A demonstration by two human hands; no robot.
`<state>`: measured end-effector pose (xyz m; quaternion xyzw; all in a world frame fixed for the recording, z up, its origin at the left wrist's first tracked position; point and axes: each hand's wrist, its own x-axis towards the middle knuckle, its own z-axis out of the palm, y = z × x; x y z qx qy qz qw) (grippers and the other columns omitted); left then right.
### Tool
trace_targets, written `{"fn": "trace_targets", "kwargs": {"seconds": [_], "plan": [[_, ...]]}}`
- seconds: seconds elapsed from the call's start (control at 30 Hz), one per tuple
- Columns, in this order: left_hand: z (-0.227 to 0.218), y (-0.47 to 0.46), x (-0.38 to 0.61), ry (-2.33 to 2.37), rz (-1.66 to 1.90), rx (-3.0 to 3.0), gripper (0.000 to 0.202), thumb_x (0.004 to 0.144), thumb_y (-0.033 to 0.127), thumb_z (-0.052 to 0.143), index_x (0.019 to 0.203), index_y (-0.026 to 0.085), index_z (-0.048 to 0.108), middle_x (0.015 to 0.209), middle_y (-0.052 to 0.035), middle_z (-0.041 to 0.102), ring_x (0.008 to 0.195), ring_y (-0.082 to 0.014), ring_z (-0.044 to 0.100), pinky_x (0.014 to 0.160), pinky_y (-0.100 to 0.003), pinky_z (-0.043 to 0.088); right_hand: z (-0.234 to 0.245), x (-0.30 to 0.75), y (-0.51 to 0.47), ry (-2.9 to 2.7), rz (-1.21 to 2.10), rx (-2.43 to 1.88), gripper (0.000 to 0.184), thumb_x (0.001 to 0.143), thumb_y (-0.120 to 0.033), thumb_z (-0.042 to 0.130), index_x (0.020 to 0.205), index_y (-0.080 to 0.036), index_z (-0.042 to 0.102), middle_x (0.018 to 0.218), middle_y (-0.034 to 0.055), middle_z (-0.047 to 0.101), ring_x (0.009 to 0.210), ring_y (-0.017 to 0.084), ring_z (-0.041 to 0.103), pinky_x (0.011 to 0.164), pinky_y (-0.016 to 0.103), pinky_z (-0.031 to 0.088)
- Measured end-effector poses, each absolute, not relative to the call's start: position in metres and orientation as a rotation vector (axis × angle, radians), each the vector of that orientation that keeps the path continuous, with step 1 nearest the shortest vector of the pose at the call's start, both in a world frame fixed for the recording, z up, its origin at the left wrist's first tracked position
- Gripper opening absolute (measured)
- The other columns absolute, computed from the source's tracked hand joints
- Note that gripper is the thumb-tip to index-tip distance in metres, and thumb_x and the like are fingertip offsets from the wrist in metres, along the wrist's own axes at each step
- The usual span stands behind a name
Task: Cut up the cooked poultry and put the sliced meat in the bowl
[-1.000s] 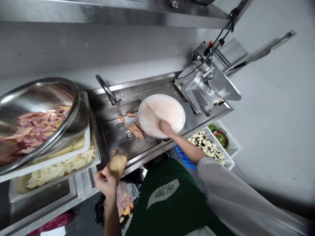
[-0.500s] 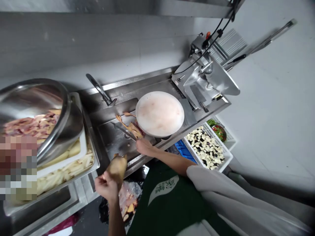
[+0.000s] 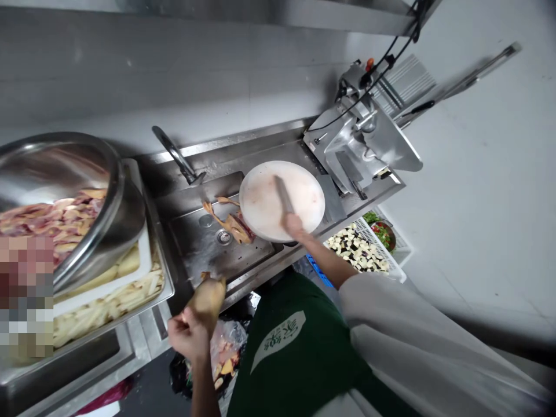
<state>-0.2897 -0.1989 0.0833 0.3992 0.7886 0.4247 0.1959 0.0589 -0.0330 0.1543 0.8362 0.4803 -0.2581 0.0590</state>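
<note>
My left hand [image 3: 190, 335] is closed on a piece of plucked poultry [image 3: 210, 298] with pale yellow skin, at the front edge of the sink [image 3: 195, 255]. My right hand [image 3: 294, 226] grips a knife [image 3: 284, 194] by its handle. Its blade points away from me over the round white chopping board [image 3: 260, 202]; I cannot tell whether it touches the surface. Pinkish stains mark the board. Left of it, another piece of poultry [image 3: 238, 227] with its feet attached lies in the sink near the drain.
A large steel bowl of cut meat [image 3: 78, 217] stands at left above a tray of pale strips [image 3: 108, 310]. The tap [image 3: 174, 153] rises behind the sink. A slicing machine [image 3: 356, 133] occupies the right end. Below are a basket of diced eggplant [image 3: 358, 246] and a bag of scraps [image 3: 226, 353].
My right hand has moved the knife from over the sink up and right onto or above the chopping board. My left hand keeps the poultry in nearly the same place.
</note>
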Motion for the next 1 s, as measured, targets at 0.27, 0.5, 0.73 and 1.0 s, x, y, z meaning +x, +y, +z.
{"fn": "trace_targets", "kwargs": {"seconds": [0.27,0.5,0.73,1.0], "plan": [[0.076,-0.211,-0.291,2.202,1.097,1.125,0.040,0.085,0.058,0.059,0.074,0.023,0.046,0.068,0.0000,0.048,0.064,-0.0192,0.046,0.073,-0.040,0.043,0.148,0.013,-0.020,1.787,-0.979,2.290,0.025,0.097,-0.019,0.058,0.115,-0.005,0.069,0.114,0.0169,0.074,0.107,0.022,0.069,0.085,0.023,0.049],[0.093,-0.225,-0.287,2.255,1.057,1.086,0.039,0.089,0.058,0.054,0.073,0.024,0.046,0.067,-0.0007,0.049,0.062,-0.0214,0.048,0.065,-0.041,0.043,0.170,0.134,0.009,1.446,-0.657,2.524,0.039,0.101,-0.009,0.037,0.126,0.009,0.061,0.122,0.0344,0.065,0.114,0.026,0.068,0.090,0.026,0.049],[0.092,-0.222,-0.289,2.313,1.041,1.103,0.037,0.089,0.056,0.054,0.071,0.025,0.045,0.066,-0.0019,0.051,0.063,-0.0236,0.052,0.066,-0.043,0.044,0.126,-0.008,0.002,1.811,-0.912,2.363,0.023,0.090,-0.020,0.066,0.107,-0.008,0.074,0.103,0.0150,0.076,0.102,0.023,0.073,0.083,0.024,0.053],[0.079,-0.221,-0.294,2.294,1.093,1.120,0.037,0.087,0.057,0.056,0.072,0.024,0.047,0.064,-0.0001,0.050,0.061,-0.0205,0.049,0.064,-0.037,0.041,0.171,0.142,-0.022,1.442,-0.709,2.540,0.039,0.100,-0.007,0.037,0.128,0.001,0.063,0.123,0.0304,0.067,0.118,0.030,0.067,0.093,0.034,0.052]]}}
